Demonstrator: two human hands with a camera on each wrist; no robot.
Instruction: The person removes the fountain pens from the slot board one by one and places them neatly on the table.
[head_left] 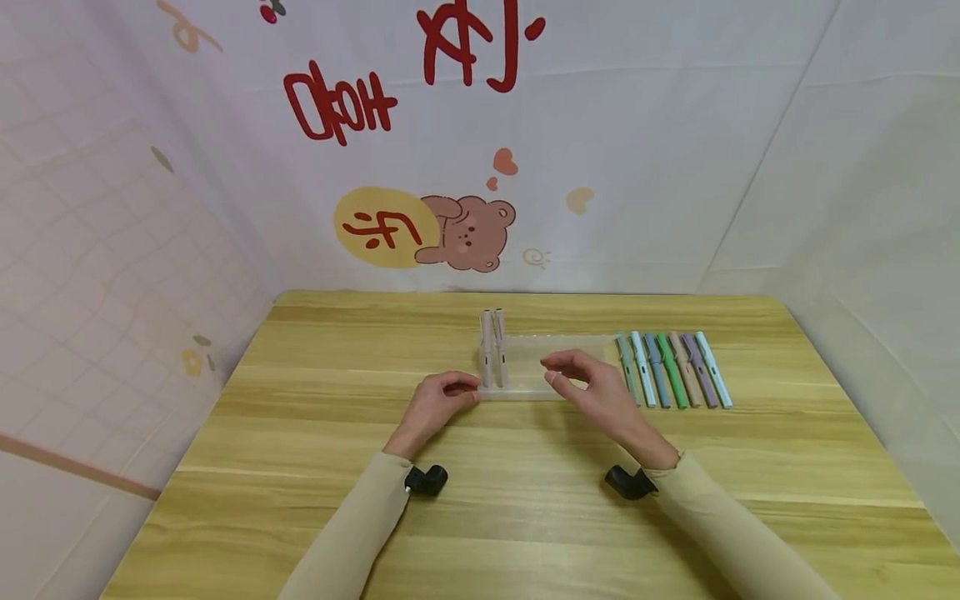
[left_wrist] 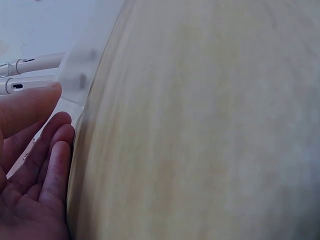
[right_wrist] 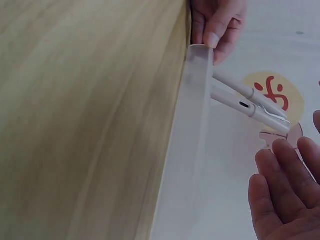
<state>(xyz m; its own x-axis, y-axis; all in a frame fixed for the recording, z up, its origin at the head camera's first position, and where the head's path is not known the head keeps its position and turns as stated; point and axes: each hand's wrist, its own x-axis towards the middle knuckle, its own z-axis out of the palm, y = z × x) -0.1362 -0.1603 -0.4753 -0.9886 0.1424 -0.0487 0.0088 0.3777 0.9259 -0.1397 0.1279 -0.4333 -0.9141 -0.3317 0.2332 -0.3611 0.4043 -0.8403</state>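
A clear, frosted plastic tray (head_left: 531, 395) sits on the table. Two pale pink pens (head_left: 487, 354) stand side by side at its left end, their clips visible in the right wrist view. My left hand (head_left: 435, 407) holds the tray's left front corner, thumb (right_wrist: 214, 40) at the edge and fingers by the end wall. Over the tray's right part hovers my right hand (head_left: 600, 396), fingers loosely bent, thumb apart, nothing between them. Just beyond that hand lies a row of several pens (head_left: 678, 375) in green, blue, brown, purple and pale blue.
The wooden table (head_left: 525, 533) reaches back to a white wall cloth (head_left: 637, 167) printed with a bear and red characters. Black wrist cameras (head_left: 427, 481) sit on both sleeves. The pen row's left end is partly behind my right hand.
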